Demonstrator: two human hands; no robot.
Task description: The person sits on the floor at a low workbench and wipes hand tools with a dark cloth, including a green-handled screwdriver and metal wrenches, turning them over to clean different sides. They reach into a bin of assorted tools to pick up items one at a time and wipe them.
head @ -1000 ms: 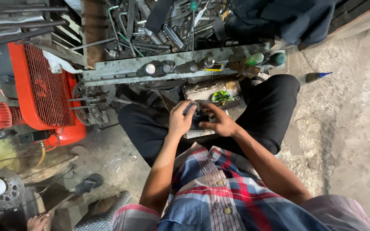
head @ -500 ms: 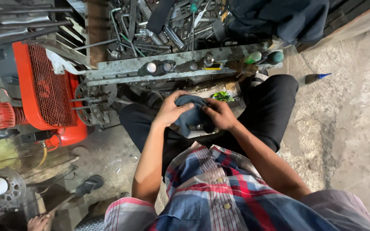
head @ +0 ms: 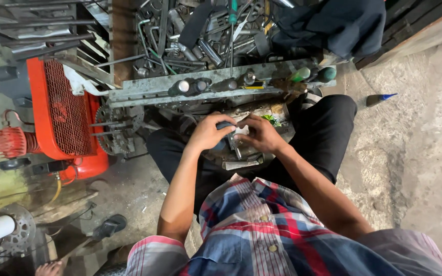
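Hands meet over small metal part [head: 237, 134] on lap: left hand [head: 206, 133] fingers curled on it, right hand [head: 262, 134] pinching; I see work unfinished, tool tray [head: 144, 92] at 12 o'clock.

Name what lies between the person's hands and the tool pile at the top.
In the head view, a grey metal rail carrying sockets lies between.

Two hands [head: 234, 134], one orange compressor [head: 60, 115].

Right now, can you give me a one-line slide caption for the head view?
Both hands, left hand and right hand, close around a small dark part beside an orange machine and a tool-strewn rack.
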